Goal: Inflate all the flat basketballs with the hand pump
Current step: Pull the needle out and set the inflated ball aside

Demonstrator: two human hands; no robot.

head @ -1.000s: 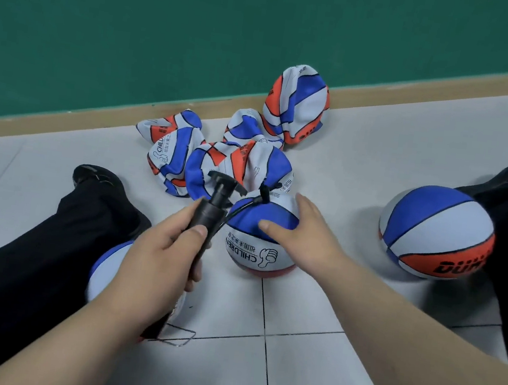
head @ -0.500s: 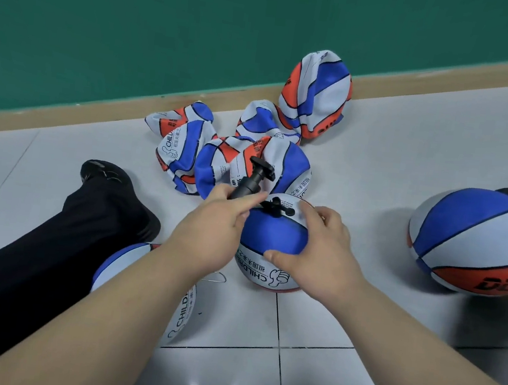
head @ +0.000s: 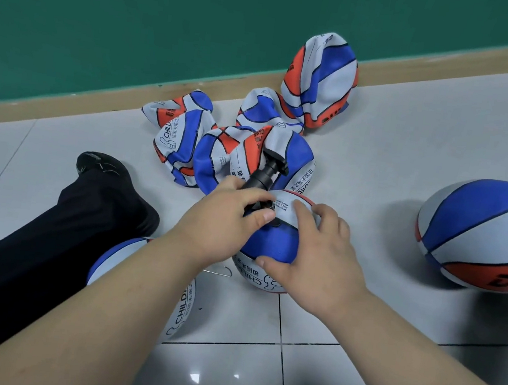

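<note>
My left hand (head: 224, 217) grips the black pump (head: 264, 177) at the ball (head: 275, 243); my right hand (head: 318, 257) curls around the ball's top, steadying it.

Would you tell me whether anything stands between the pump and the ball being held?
Nothing visible does. The left hand grips the pump right at the top of the ball, which the right hand holds; the valve itself is hidden.

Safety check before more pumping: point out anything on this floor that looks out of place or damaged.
A thin bent wire lies loose on the tiles beside the basketball the right hand holds; it looks stray. The crumpled flat balls near the wall look uninflated, not damaged.
</note>
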